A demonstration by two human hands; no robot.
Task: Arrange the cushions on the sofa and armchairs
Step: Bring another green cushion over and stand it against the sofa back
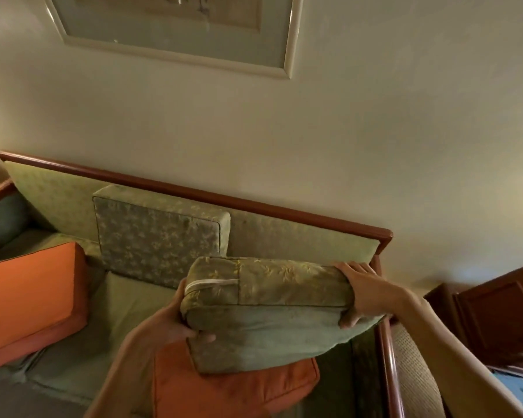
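The sofa (299, 236) backrest is bare on its right stretch. There the green cushion (269, 312) hangs, over an orange cushion (233, 387), probably clear of it. Left hand (166, 324) and right hand (366, 294) grip its ends; stand it upright, flush against the backrest.

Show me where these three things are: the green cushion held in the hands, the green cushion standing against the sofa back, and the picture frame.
held green cushion (272, 315): head view, middle of its near side.
standing green cushion (159, 241): head view, centre of its patterned face.
picture frame (175, 57): head view, lower white rail.
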